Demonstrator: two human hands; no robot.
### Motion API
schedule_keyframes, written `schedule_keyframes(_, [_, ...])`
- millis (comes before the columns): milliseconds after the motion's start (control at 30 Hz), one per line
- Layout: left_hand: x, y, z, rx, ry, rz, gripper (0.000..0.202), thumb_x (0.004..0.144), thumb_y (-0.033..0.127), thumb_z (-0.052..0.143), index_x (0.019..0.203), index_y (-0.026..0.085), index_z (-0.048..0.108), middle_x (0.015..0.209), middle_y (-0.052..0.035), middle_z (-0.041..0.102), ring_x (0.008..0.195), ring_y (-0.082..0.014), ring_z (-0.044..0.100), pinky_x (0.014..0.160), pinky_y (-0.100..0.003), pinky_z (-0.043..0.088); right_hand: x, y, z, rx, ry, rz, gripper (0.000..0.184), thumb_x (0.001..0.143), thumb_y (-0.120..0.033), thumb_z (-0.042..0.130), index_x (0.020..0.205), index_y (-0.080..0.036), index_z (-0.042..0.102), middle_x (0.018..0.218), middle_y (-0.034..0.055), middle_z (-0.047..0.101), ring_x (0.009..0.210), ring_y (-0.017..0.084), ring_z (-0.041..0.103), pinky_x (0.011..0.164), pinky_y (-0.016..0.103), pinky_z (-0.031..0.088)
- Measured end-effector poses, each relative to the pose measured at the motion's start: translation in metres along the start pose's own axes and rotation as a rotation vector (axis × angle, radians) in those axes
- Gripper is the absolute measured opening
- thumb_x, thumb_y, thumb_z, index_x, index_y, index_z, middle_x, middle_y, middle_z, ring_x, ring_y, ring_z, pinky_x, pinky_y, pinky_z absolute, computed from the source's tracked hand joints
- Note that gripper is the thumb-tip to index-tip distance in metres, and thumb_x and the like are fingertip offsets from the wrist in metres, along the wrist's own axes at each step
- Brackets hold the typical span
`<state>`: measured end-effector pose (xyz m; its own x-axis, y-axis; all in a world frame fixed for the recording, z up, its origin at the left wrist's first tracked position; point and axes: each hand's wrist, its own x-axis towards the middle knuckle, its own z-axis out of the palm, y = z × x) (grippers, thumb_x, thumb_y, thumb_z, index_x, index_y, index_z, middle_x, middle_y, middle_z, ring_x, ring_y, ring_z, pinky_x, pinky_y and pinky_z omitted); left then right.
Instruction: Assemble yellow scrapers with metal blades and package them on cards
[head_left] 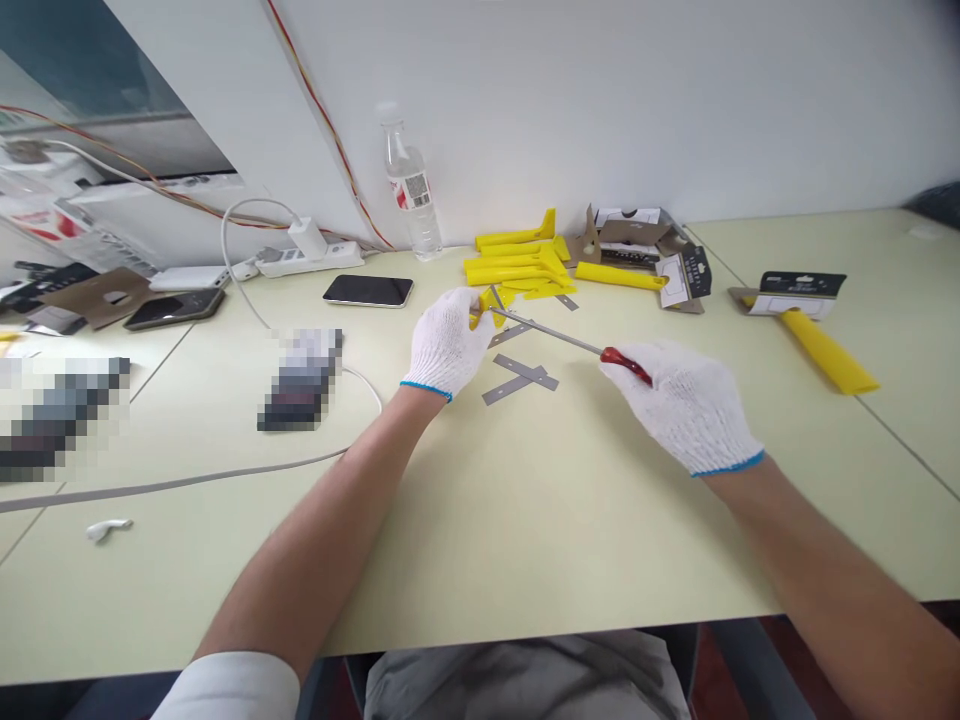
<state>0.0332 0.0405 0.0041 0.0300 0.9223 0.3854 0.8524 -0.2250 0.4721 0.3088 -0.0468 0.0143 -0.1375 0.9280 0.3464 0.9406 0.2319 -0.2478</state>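
Gloved left hand (448, 343) pinched narrow on small yellow plastic piece (484, 312), center of frame. Right hand (679, 405) wrapped round red grip of screwdriver (546, 331), shaft tip reaching that piece. Driver looks light, stiff; hold by grip. Piece looks light, rigid; take by edges. Grey metal strips (520, 380) just below on counter (525, 520); more yellow plastic parts (517, 265) upper middle.

Pixelation hides the centre object (300, 380) and left object (60, 420).

White knit gloves (446, 345), blue cuffs (426, 390), red screwdriver handle (626, 365), yellow plastic pieces (517, 268)
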Motion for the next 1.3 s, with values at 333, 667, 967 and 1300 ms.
schedule_keyframes(333, [-0.005, 0.003, -0.003, 0.01, 0.005, -0.027, 0.014, 0.095, 0.03, 0.057, 0.1, 0.021, 0.067, 0.107, -0.0063, 0.072, 0.09, -0.0209, 0.067, 0.078, -0.033, 0.047, 0.002, -0.008, -0.011, 0.802, -0.534, 0.538, 0.036, 0.085, -0.06, 0.071, 0.09, -0.025, 0.06, 0.054, -0.0063, 0.046, 0.043, 0.011, 0.035, 0.043, 0.027, 0.024])
schedule_keyframes(667, [-0.006, 0.006, -0.002, 0.024, 0.037, -0.047, 0.016, 0.096, 0.029, 0.055, 0.103, 0.021, 0.067, 0.113, -0.007, 0.072, 0.097, -0.0224, 0.067, 0.08, -0.035, 0.047, -0.004, -0.02, -0.003, 0.54, -0.403, 0.316, 0.043, 0.097, -0.06, 0.053, 0.079, -0.021, 0.062, 0.064, -0.0003, 0.054, 0.052, 0.012, 0.041, 0.051, 0.028, 0.03])
schedule_keyframes(967, [-0.006, 0.004, -0.002, 0.043, 0.042, -0.042, 0.018, 0.097, 0.031, 0.055, 0.106, 0.023, 0.068, 0.115, -0.007, 0.072, 0.097, -0.0226, 0.068, 0.078, -0.034, 0.047, -0.001, -0.021, -0.004, 0.645, -0.443, 0.467, 0.033, 0.083, -0.052, 0.075, 0.092, -0.023, 0.061, 0.069, -0.0018, 0.058, 0.054, 0.012, 0.047, 0.048, 0.026, 0.033])
schedule_keyframes(1300, [-0.008, 0.007, -0.006, 0.078, -0.007, -0.074, 0.016, 0.099, 0.03, 0.053, 0.108, 0.022, 0.064, 0.116, -0.007, 0.07, 0.097, -0.0213, 0.067, 0.081, -0.032, 0.048, -0.005, -0.014, 0.004, 0.462, -0.295, 0.198, 0.043, 0.101, -0.057, 0.049, 0.087, -0.021, 0.067, 0.075, 0.0031, 0.065, 0.061, 0.016, 0.053, 0.057, 0.031, 0.038])
